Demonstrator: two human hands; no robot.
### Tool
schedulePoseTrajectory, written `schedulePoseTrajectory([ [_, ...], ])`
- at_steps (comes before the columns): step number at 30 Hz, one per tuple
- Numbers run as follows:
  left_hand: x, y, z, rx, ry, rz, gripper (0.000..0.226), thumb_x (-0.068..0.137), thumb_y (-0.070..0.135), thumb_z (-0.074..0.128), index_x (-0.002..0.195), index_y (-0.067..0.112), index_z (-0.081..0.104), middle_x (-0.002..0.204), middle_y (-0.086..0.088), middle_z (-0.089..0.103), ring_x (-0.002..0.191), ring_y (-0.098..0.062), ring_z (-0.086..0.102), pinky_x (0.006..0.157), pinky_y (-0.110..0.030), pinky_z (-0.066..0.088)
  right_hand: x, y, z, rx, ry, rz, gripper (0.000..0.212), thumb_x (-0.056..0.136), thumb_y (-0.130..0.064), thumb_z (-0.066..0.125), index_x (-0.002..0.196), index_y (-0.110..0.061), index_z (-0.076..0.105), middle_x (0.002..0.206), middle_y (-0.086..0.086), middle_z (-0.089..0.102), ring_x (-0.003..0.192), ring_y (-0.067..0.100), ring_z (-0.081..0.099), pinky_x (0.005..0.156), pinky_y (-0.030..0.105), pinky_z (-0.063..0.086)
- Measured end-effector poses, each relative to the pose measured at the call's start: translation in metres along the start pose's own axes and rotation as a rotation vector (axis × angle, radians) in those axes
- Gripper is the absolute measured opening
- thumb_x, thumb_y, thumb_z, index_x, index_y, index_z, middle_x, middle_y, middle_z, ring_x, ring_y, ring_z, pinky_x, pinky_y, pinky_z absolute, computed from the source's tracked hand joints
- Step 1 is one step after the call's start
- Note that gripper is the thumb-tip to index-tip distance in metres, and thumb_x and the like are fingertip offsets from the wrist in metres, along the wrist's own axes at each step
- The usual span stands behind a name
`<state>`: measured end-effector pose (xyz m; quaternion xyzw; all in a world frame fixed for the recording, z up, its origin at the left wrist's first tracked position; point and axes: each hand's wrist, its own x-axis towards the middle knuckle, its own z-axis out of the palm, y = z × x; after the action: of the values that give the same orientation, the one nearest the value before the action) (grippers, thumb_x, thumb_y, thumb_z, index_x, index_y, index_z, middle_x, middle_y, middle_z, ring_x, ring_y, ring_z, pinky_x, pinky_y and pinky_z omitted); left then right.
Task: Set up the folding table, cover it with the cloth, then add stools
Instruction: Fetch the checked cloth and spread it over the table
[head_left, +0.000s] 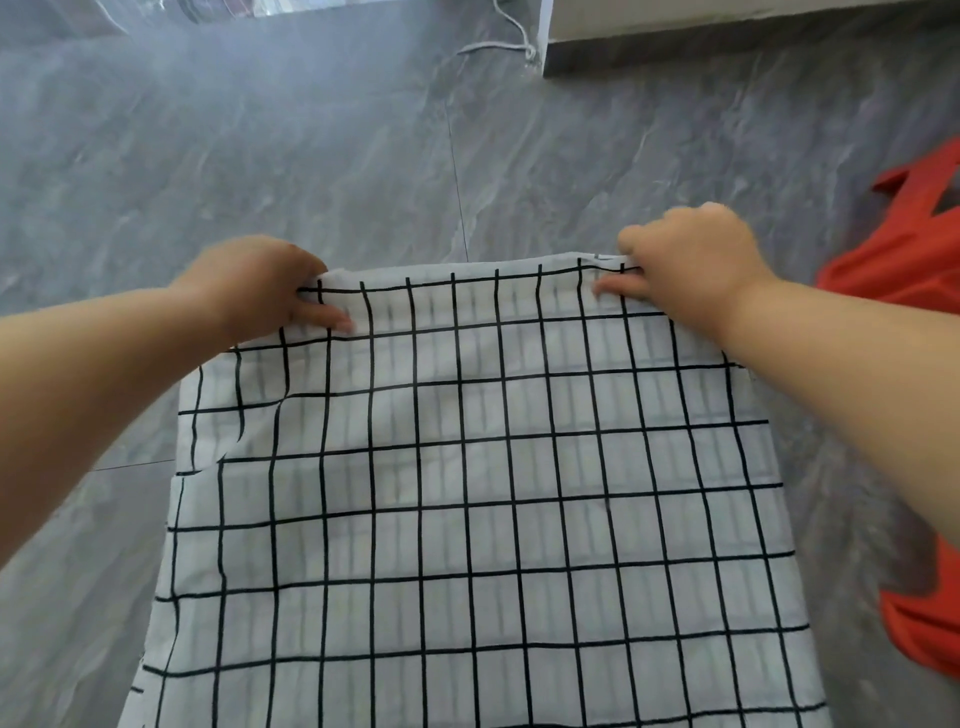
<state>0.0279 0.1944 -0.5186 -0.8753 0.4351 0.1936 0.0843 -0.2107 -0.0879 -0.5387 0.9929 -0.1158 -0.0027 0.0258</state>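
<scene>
A white cloth (467, 493) with a black grid pattern lies spread out flat below me, filling the lower middle of the head view. Faint slats show through it; the table underneath is hidden. My left hand (265, 283) grips the cloth's far edge near its left corner, fingers curled over the hem. My right hand (685, 254) pinches the same far edge near the right corner. The cloth's left side hangs down with a small fold. No stool is clearly in view.
Grey marble-look floor tiles (260, 156) surround the cloth. An orange-red object (904, 260) sits at the right edge, with more orange (924, 629) lower right. A white furniture base (727, 31) and a grey cord (511, 47) lie at the top.
</scene>
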Motion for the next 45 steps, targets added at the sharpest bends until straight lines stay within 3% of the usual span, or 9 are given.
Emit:
schedulePoseTrajectory([
  [4, 0.001, -0.003, 0.005, -0.083, 0.066, -0.039, 0.061, 0.053, 0.073, 0.058, 0.070, 0.015, 0.049, 0.067, -0.004, 0.057, 0.064, -0.027, 0.051, 0.056, -0.033, 0.037, -0.011, -0.003, 0.002, 0.048, 0.082, 0.233, 0.045, 0.087, -0.048, 0.053, 0.105, -0.007, 0.057, 0.107, 0.017, 0.057, 0.104, 0.035, 0.047, 0.086, 0.042, 0.031],
  [8, -0.008, 0.003, 0.005, -0.189, 0.279, -0.053, 0.081, 0.068, 0.060, 0.069, 0.131, 0.016, 0.044, 0.125, -0.015, 0.054, 0.116, -0.038, 0.047, 0.098, -0.049, 0.036, -0.055, -0.033, -0.002, 0.361, 0.223, 0.380, 0.048, 0.092, -0.038, 0.048, 0.130, -0.010, 0.044, 0.134, 0.015, 0.044, 0.122, 0.034, 0.038, 0.103, 0.039, 0.028],
  [11, -0.044, 0.041, 0.013, -0.196, 0.496, 0.111, 0.067, 0.084, 0.053, 0.049, 0.136, 0.011, 0.041, 0.134, -0.019, 0.046, 0.122, -0.037, 0.040, 0.104, -0.050, 0.029, -0.100, -0.067, -0.006, 0.395, 0.112, 0.346, 0.055, 0.091, -0.044, 0.040, 0.138, -0.016, 0.038, 0.147, 0.012, 0.032, 0.136, 0.030, 0.026, 0.111, 0.044, 0.021],
  [14, -0.086, 0.091, 0.047, -0.041, 0.332, 0.273, 0.063, 0.090, 0.054, 0.027, 0.143, 0.019, 0.031, 0.151, -0.009, 0.031, 0.139, -0.030, 0.024, 0.112, -0.053, 0.017, -0.121, -0.084, 0.000, 0.298, -0.109, 0.280, 0.068, 0.091, -0.059, 0.022, 0.148, -0.022, 0.021, 0.158, 0.009, 0.012, 0.145, 0.027, 0.007, 0.117, 0.046, 0.007],
  [18, -0.084, 0.100, 0.082, -0.045, 0.176, 0.062, 0.068, 0.087, 0.063, 0.000, 0.146, 0.031, -0.009, 0.155, 0.008, -0.014, 0.141, -0.013, -0.018, 0.115, -0.049, -0.007, -0.118, -0.066, 0.015, 0.189, -0.246, 0.303, 0.076, 0.084, -0.069, 0.003, 0.149, -0.031, -0.005, 0.158, 0.000, -0.013, 0.144, 0.022, -0.015, 0.115, 0.051, -0.007],
  [27, -0.072, 0.090, 0.092, -0.071, 0.219, 0.064, 0.066, 0.087, 0.063, 0.008, 0.145, 0.038, -0.009, 0.153, 0.013, -0.015, 0.140, -0.007, -0.019, 0.114, -0.048, -0.009, -0.118, -0.057, 0.027, 0.183, -0.202, 0.290, 0.071, 0.086, -0.067, 0.005, 0.148, -0.034, -0.009, 0.158, -0.003, -0.015, 0.144, 0.019, -0.018, 0.114, 0.053, -0.009],
  [35, -0.069, 0.082, 0.080, -0.143, 0.319, -0.011, 0.064, 0.092, 0.051, 0.019, 0.148, 0.020, 0.022, 0.153, -0.004, 0.028, 0.143, -0.022, 0.015, 0.116, -0.049, 0.004, -0.084, -0.054, 0.010, 0.287, -0.135, 0.269, 0.066, 0.092, -0.059, 0.021, 0.148, -0.024, 0.021, 0.156, 0.005, 0.019, 0.145, 0.023, 0.007, 0.117, 0.048, 0.002],
  [40, -0.068, 0.080, 0.088, -0.145, 0.322, -0.032, 0.064, 0.090, 0.051, 0.023, 0.146, 0.019, 0.027, 0.145, -0.005, 0.037, 0.137, -0.025, 0.026, 0.114, -0.050, 0.006, -0.078, -0.048, 0.018, 0.241, -0.158, 0.247, 0.058, 0.091, -0.057, 0.033, 0.140, -0.027, 0.032, 0.132, 0.000, 0.042, 0.127, 0.022, 0.032, 0.114, 0.048, 0.008],
  [45, -0.067, 0.079, 0.090, -0.142, 0.311, -0.038, 0.066, 0.088, 0.054, 0.022, 0.145, 0.022, 0.026, 0.142, -0.004, 0.039, 0.135, -0.025, 0.026, 0.114, -0.050, 0.005, -0.072, -0.049, 0.019, 0.267, -0.157, 0.274, 0.055, 0.089, -0.058, 0.037, 0.134, -0.025, 0.039, 0.126, 0.000, 0.045, 0.122, 0.022, 0.035, 0.112, 0.046, 0.011],
])
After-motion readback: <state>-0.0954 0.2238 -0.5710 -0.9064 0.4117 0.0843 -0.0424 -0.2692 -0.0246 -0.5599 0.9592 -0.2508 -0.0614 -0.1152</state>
